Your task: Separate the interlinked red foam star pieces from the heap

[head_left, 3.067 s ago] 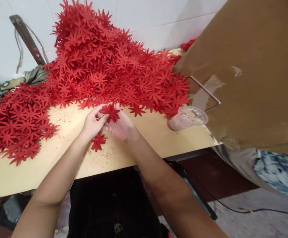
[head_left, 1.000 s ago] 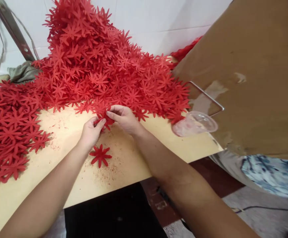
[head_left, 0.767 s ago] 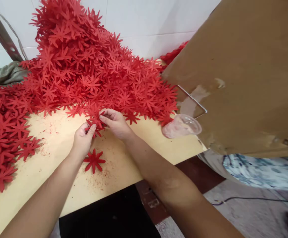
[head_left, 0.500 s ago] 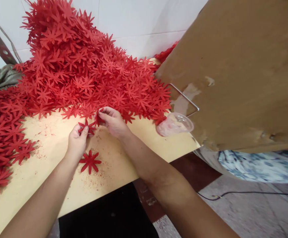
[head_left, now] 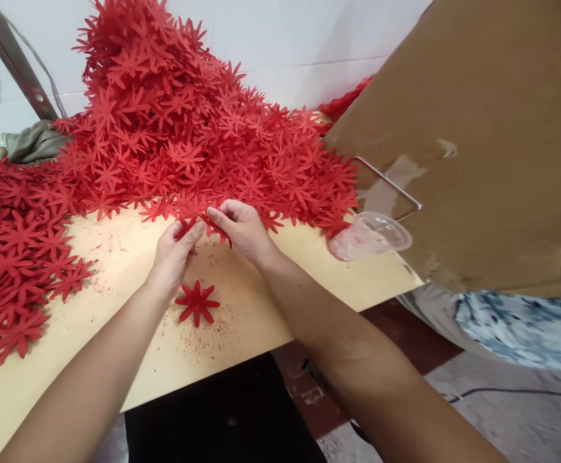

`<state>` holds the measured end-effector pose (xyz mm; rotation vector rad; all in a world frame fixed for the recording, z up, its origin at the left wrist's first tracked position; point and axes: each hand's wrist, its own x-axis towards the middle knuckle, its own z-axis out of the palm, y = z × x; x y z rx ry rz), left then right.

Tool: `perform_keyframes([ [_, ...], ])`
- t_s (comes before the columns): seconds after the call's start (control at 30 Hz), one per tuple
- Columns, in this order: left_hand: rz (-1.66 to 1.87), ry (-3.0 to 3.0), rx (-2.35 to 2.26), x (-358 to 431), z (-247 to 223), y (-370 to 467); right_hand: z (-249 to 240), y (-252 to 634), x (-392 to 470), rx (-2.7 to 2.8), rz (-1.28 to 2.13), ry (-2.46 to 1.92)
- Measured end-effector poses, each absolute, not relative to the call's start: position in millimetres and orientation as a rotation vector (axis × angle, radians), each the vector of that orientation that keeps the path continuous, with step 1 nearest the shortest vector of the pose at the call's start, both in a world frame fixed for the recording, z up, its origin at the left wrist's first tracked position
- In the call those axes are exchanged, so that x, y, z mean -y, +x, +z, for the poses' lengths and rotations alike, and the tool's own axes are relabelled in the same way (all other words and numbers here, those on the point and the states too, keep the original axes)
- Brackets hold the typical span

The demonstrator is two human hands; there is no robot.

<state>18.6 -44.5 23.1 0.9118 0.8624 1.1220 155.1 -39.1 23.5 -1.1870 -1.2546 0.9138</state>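
"Hands, counting how many?"

"Counting two. With left hand (head_left: 175, 249), pinching red petals (head_left: 188, 226) between thumb and fingers; with right hand (head_left: 248, 230), pinching red petals too. Holding both just in front of the large red heap (head_left: 179, 128). Not managing to tell whether gripping one flower or two."

"And finding loose flowers where?"

"Counting one loose flower (head_left: 197, 303), lying flat on the pale worktop (head_left: 256, 308), between the hands and the near edge. Seeing too many in the heap for counting."

"Counting what else?"

"One clear plastic cup (head_left: 374, 235) just beside the heap's right end, one brown panel (head_left: 483, 141) leaning in on the right, one thin metal bracket (head_left: 390, 184) against it. Up left, one metal bar (head_left: 17, 61), and near it one grey-green cloth (head_left: 36, 143)."

"Looking for room and edges?"

"Seeing bare surface left of the loose flower, as far as the spread blooms, and rightward below the cup. Following the near edge slanting up to the right, ending in a corner by the panel. Finding little room behind the hands, with petals crowding close."
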Motion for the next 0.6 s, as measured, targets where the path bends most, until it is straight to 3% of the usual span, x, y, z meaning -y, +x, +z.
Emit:
perform_keyframes([
  [0.3, 1.19, 0.807, -0.867, 39, 18, 19, 27, 159, 46, 1.283, 1.307, -0.994],
  [0.6, 1.215, 0.733, -0.88, 37, 18, 21, 26, 175, 46, 1.253, 1.159, -1.13],
])
